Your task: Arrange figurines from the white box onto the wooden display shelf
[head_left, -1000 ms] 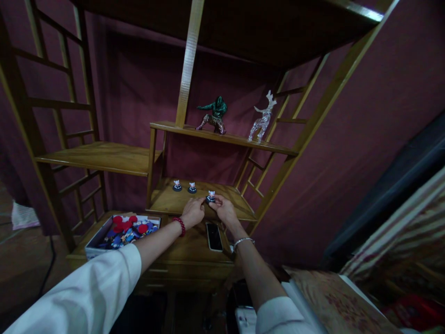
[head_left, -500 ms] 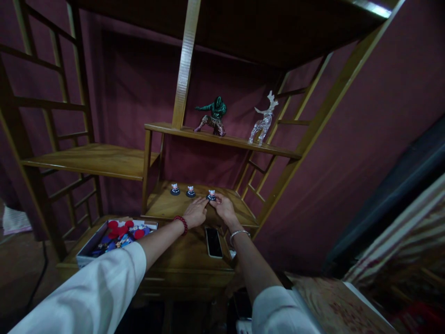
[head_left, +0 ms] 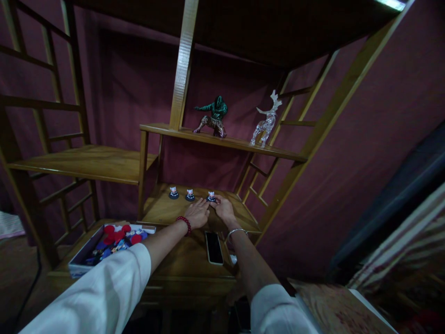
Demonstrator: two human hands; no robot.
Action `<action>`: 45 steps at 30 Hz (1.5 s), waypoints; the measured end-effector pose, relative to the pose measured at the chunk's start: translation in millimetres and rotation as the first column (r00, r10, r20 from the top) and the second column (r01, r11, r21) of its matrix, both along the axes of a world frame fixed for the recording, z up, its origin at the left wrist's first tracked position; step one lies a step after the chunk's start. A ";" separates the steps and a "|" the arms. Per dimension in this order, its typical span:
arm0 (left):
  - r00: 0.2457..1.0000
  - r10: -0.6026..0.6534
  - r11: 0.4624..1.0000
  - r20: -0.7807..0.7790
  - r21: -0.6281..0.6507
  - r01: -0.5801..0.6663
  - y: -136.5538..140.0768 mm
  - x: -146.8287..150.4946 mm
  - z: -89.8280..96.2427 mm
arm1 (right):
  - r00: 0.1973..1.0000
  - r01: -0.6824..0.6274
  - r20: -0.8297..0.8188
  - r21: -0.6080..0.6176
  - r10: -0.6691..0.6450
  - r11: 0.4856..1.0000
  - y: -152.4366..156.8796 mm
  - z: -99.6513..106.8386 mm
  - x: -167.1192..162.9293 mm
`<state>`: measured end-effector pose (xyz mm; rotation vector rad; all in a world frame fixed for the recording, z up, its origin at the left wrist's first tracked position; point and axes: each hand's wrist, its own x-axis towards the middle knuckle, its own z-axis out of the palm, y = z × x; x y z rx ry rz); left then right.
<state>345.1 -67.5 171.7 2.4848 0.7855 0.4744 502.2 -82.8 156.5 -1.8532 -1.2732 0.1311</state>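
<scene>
On the low wooden shelf [head_left: 167,211], three small white-and-black figurines stand upright on dark round bases. My right hand [head_left: 223,208] has its fingers at the right figurine [head_left: 211,196], gripping its base from the right. Just left of it, my left hand [head_left: 197,213] lies with fingers stretched forward, its tips close to that base; whether they touch it I cannot tell. The middle figurine [head_left: 189,195] and the left figurine [head_left: 174,192] stand free behind my left hand.
A box [head_left: 78,266] of red, blue and purple pieces sits at lower left. A phone [head_left: 214,248] lies in front of my hands. Above stand a green-hooded crouching figure [head_left: 217,111] and a clear deer statuette [head_left: 264,125] on the upper shelf [head_left: 236,143].
The camera view has shifted slightly. Both hands stay at the right figurine, and the three figurines keep nearly the same places on the shelf.
</scene>
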 end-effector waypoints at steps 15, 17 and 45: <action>0.998 0.061 0.996 0.025 0.057 -0.062 0.4 6.7 -3.1 | 1.000 0.001 -0.018 0.006 -0.001 1.000 13.5 -7.2 2.2; 0.998 0.063 0.994 -0.007 0.087 -0.062 0.5 7.6 -2.6 | 1.000 -0.005 -0.015 0.000 0.005 1.000 12.1 -4.5 0.5; 0.995 0.086 0.979 -0.042 0.192 -0.076 4.9 12.4 -7.5 | 0.987 0.093 0.144 -0.148 -0.072 0.985 9.6 3.8 -4.9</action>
